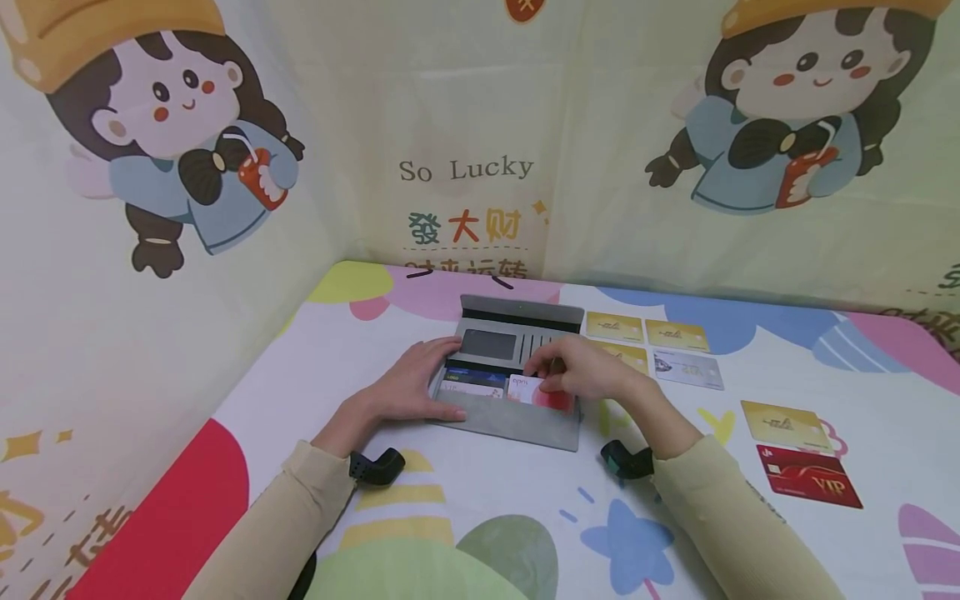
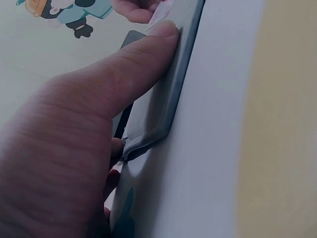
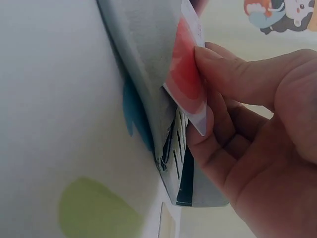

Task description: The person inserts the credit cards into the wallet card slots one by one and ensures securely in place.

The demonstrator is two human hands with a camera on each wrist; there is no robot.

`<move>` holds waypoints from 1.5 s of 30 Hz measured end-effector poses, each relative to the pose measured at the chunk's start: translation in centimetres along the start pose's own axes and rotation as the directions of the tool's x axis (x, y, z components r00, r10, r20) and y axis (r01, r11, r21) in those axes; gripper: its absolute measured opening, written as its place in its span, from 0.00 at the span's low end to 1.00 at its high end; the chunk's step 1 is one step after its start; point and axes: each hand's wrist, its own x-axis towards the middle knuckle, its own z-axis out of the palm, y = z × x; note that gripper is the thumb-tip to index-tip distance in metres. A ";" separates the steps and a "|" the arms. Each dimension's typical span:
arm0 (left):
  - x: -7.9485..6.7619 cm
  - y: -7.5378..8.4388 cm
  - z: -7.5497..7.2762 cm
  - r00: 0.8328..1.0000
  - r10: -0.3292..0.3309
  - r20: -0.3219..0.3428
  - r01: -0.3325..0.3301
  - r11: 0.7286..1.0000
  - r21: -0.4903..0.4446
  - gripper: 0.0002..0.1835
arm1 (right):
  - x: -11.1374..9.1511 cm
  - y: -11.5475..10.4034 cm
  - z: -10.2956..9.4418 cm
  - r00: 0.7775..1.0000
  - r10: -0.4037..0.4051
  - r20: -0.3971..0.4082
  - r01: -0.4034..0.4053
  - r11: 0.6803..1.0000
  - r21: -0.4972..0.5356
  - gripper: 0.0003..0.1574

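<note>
A grey wallet (image 1: 517, 429) lies unfolded on the table. My left hand (image 1: 408, 379) rests at its left side, thumb nearly straight across the front pocket and fingers along the edge; in the left wrist view the thumb (image 2: 143, 62) presses on the grey surface. With thumb and fingers, my right hand (image 1: 581, 367) pinches a white and red bank card (image 1: 522, 389) at the wallet's right pocket. The right wrist view shows this card (image 3: 185, 67) tilted, its lower part behind the pocket's edge. Cards in the left pocket include a white VIP card (image 1: 468, 388).
Right of the wallet lie several gold cards, one of them a gold card (image 1: 677, 335) at the back, and a silver card (image 1: 688, 368). Nearer right, another gold card (image 1: 786, 425) lies above a red VIP card (image 1: 810, 476). A printed cloth wall (image 1: 465, 108) stands behind the table.
</note>
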 end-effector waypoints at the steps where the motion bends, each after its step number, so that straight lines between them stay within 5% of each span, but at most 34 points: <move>1: 0.0 0.0 0.0 1.000 0.000 0.001 0.000 1.000 0.001 0.57 | 0.0 0.0 0.0 1.000 0.002 0.005 -0.002 1.000 0.000 0.13; 45: -0.1 -0.3 0.0 1.000 0.007 -0.008 -0.007 1.000 0.002 0.58 | 0.0 0.3 0.6 0.993 -0.057 0.106 0.050 0.996 0.069 0.12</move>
